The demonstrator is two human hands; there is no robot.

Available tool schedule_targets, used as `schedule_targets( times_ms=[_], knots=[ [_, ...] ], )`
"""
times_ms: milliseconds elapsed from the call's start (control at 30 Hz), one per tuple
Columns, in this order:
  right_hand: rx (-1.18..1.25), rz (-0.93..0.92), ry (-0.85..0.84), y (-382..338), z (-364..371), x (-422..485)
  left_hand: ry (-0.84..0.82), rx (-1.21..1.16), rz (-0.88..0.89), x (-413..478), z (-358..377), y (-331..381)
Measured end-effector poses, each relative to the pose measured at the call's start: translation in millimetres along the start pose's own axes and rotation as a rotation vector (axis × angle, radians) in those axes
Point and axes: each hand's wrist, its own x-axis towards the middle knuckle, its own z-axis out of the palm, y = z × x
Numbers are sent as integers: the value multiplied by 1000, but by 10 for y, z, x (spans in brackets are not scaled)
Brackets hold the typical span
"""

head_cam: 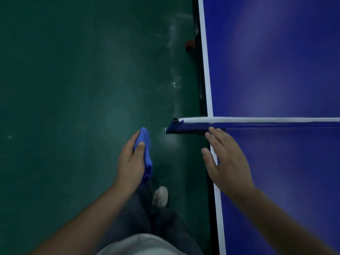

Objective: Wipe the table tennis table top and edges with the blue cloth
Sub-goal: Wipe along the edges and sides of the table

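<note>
The left hand (pixel 131 161) held the bunched blue cloth (pixel 146 142), thumb clamped across it, over the floor at nine o'clock from the table tennis table (pixel 276 181). The right hand (pixel 227 161), fingers straight and apart, was over the table's edge. The cloth looked light, soft and limp, best gripped wadded in the palm.

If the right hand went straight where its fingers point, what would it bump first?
Probably the net clamp; the right hand is almost touching it, though depth is unclear.

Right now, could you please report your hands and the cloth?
Left hand grips blue cloth, over the floor. Right hand open at the table edge. Net post juts ahead.
</note>
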Motion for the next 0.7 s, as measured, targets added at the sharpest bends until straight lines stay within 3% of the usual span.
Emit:
schedule_targets(
  times_ms=[267, 500, 700],
  knots=[
    [-23, 0, 34, -195, -352, 794, -46, -155, 129, 707, -121, 854],
    [-120, 50, -142, 168, -238, 1414, -162, -115, 101, 1353, 538, 1041],
    [-191, 52, -356, 896, 231, 2047, -280, 6, 37, 1680, 1289, 809]
  ],
)
